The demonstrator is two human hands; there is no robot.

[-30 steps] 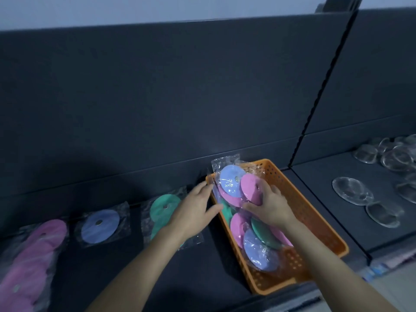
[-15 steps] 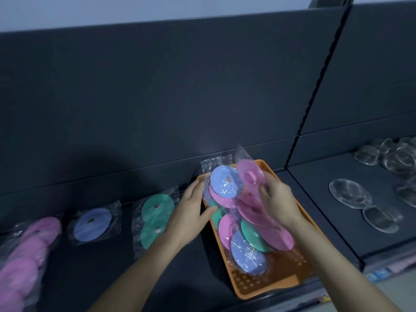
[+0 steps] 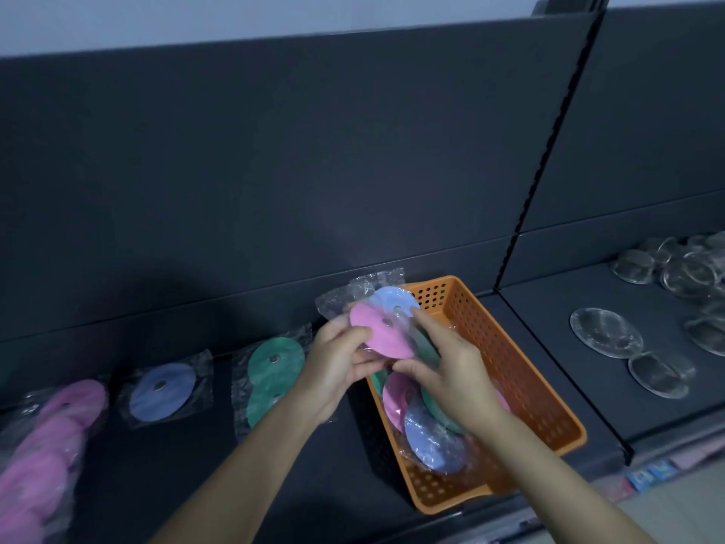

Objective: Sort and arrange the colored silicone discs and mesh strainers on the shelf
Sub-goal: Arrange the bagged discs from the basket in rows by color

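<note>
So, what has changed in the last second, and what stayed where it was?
The right hand lifted a bagged pink disc up and left from the orange basket, and the left hand, open beside the basket before, now grips it too. The pink row, blue disc, green discs and mesh strainers on the shelf stayed put.

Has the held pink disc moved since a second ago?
Yes. The pink disc has lifted and shifted left, past the left rim of the orange basket.
</note>
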